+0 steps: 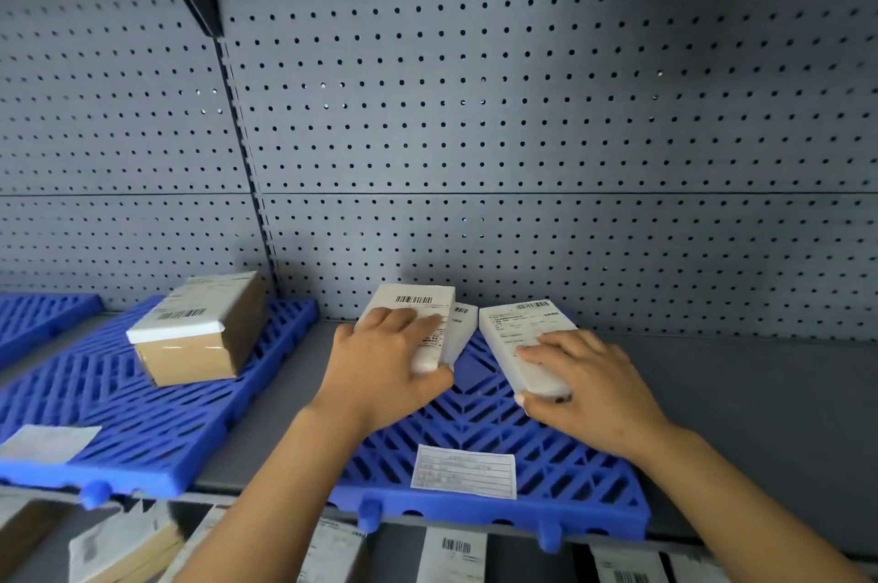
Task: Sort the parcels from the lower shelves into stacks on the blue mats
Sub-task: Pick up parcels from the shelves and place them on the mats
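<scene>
Two white parcels with barcode labels lie on the middle blue mat. My left hand grips the left white parcel, which rests on top of another white parcel peeking out to its right. My right hand holds the right white parcel by its near end, thumb under the edge. A brown cardboard parcel with a white label lies on the left blue mat, apart from both hands.
A grey pegboard wall backs the shelf. A third blue mat shows at far left. Paper labels are stuck on the mats' front parts. Several more parcels lie on the shelf below. Bare grey shelf extends right.
</scene>
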The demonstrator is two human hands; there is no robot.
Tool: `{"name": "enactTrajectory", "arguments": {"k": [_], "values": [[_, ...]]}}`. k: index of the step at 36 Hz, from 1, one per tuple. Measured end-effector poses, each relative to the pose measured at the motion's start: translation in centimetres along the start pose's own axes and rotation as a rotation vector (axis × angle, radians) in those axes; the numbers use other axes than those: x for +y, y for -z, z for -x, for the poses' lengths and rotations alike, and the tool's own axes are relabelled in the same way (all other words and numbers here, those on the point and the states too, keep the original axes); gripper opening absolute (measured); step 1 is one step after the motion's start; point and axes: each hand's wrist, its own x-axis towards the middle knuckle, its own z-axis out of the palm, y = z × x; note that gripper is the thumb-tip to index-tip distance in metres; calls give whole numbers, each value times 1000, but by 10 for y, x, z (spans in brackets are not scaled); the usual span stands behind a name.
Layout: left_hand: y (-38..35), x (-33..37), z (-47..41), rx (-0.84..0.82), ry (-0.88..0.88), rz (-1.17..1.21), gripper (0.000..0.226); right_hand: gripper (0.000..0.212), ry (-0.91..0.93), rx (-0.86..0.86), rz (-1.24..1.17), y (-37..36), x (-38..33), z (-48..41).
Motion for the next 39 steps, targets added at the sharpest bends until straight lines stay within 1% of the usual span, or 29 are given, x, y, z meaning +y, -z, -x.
{"name": "enactTrajectory", "arguments": {"k": [9, 12, 14, 16, 18, 22, 26, 29, 32, 35, 39], "values": [[-5, 1, -1, 37, 33, -1, 91, 87, -21, -5, 25, -2, -4, 3], [-3, 1, 0, 10, 20, -7, 93, 90, -13, -51, 16, 3, -4, 2], [1, 3, 1, -5, 1, 5, 93, 86, 3, -101, 26, 8, -4, 2], [7, 8, 6, 51, -38, 14, 91, 83, 12, -136, 34, 14, -4, 4], [14, 17, 12, 166, -100, 28, 84, 89, 32, -129, 38, 22, -5, 10], [25, 47, 29, 354, -230, 102, 71, 76, 94, -28, 49, 40, -2, 32], [24, 82, 45, 419, -340, 130, 65, 72, 153, 67, 46, 55, 10, 69], [20, 112, 57, 426, -398, 165, 61, 63, 199, 158, 77, 59, 29, 106], [13, 148, 70, 420, -442, 203, 58, 57, 205, 190, 98, 62, 54, 146], [3, 185, 83, 357, -477, 269, 59, 56, 169, 178, 104, 64, 83, 186], [-13, 235, 99, 267, -500, 319, 58, 55, 67, 130, 72, 63, 128, 243]]}}
